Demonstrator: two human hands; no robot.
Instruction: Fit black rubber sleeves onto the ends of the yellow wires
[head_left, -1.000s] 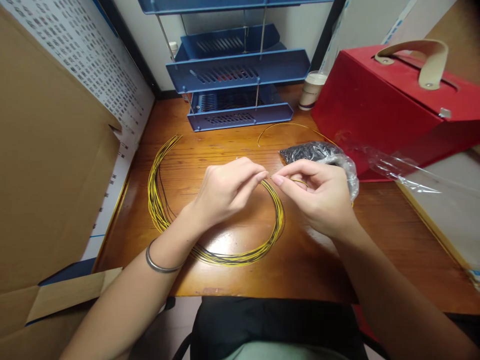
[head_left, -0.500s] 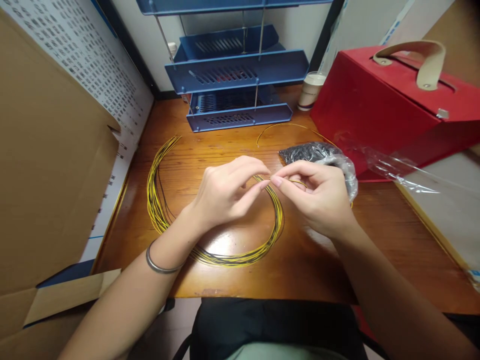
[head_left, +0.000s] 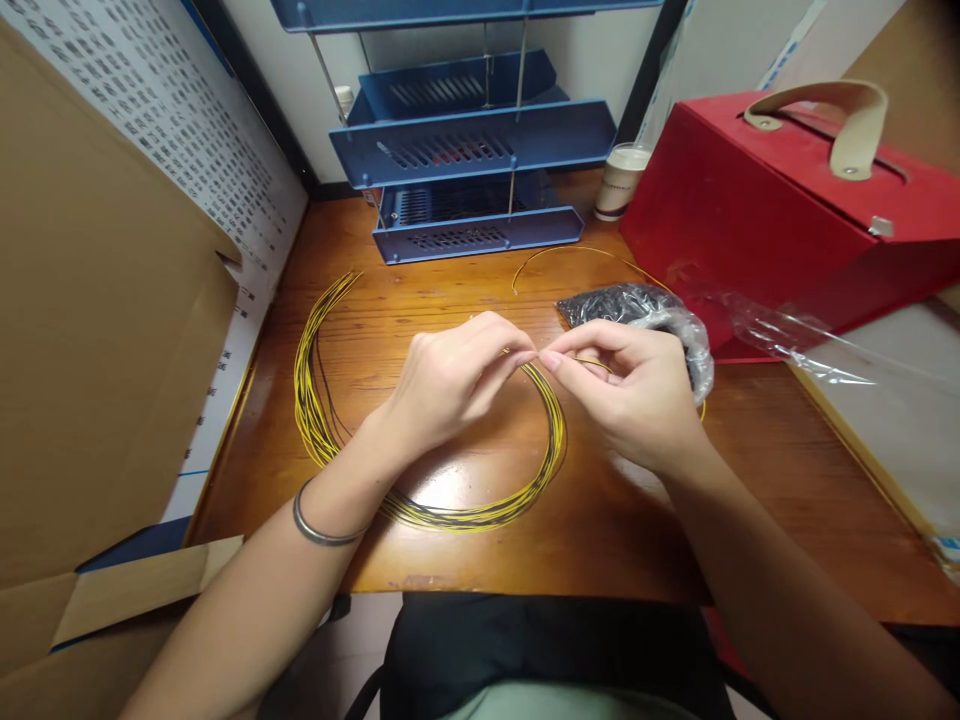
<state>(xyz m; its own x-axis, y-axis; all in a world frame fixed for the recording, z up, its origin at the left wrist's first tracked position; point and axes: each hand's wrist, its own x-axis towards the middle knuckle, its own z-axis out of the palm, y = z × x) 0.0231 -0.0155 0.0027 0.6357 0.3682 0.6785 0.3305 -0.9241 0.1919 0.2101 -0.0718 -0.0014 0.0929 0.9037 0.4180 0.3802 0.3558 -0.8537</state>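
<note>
- My right hand (head_left: pixel 626 395) pinches a yellow wire (head_left: pixel 596 363), likely to steady its end.
- My left hand's fingertips close beside it (what's between is hidden).

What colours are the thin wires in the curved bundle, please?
The thin wires are yellow and black, clearest in the head view.

Your left hand (head_left: pixel 469 372) was positioned above the wire bundle (head_left: pixel 480 517) on the desk (head_left: pixel 637 540); your right hand (head_left: pixel 626 390), containing a wire (head_left: pixel 594 363), was just right of it, before the plastic bag (head_left: pixel 611 303). The tiered letter tray (head_left: pixel 540 142) stood at the rear, the paper cup (head_left: pixel 619 183) and then the carrying case (head_left: pixel 720 210) to its right, the cardboard box (head_left: pixel 97 330) far left.
</note>
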